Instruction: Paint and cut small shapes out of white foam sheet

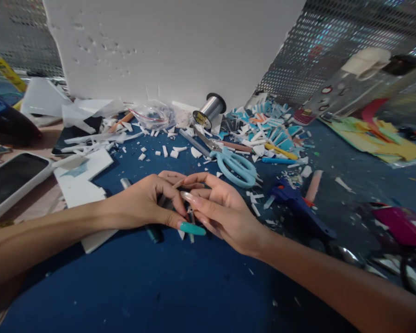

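Note:
Both my hands meet at the middle of a dark blue mat [180, 286]. My left hand [143, 203] is curled, its fingers closed around a thin dark pen-like tool [191, 221] whose end sticks out below the fingers. My right hand [222, 210] lies against it, fingers pinched together on the same small tool. What exactly sits between the fingertips is too small to make out. Light blue scissors [236, 166] lie just beyond my right hand.
A big white foam board [166, 46] stands at the back. A silver wire spool [210, 109], scattered white and blue scraps [270, 132], a blue glue gun [296, 203], a phone [12, 178] at left, white foam pieces [81, 180] and yellow paper [384, 138] surround the hands.

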`<state>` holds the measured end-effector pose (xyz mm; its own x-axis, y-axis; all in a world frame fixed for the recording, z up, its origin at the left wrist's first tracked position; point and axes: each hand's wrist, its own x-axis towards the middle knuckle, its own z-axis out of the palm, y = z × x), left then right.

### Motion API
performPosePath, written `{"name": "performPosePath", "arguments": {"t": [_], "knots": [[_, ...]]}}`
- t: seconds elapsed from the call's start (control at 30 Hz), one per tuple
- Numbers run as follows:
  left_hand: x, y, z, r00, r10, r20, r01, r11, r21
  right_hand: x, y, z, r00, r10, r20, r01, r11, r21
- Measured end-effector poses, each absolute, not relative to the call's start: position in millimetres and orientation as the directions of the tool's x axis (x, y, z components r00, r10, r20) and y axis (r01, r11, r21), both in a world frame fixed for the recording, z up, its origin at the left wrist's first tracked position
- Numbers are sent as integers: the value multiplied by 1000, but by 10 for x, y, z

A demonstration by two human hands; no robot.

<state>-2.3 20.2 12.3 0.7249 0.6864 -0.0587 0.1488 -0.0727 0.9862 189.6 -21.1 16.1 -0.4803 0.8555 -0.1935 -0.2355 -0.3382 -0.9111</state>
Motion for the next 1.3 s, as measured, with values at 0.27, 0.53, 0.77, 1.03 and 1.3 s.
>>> {"name": "performPosePath", "arguments": {"t": [0.27, 0.53, 0.77, 1.03, 1.3], "knots": [[-23, 195, 99, 737, 675, -20, 106, -87, 991, 1891, -197, 151, -481, 854, -196, -255, -350, -902], [-25, 211, 109, 741, 671, -32, 121, -87, 989, 1895, -194, 164, -482, 853, -201, -240, -349, -906], [-23, 202, 102, 745, 667, -7, 92, -92, 991, 1890, -192, 160, -482, 853, -200, -248, -351, -903], [-22, 210, 82, 737, 676, 12, 88, -114, 990, 1893, -195, 144, -486, 857, -173, -266, -333, -904], [-20, 205, 88, 744, 667, 16, 80, -113, 990, 1893, -198, 149, -496, 852, -166, -268, -332, -904]]}}
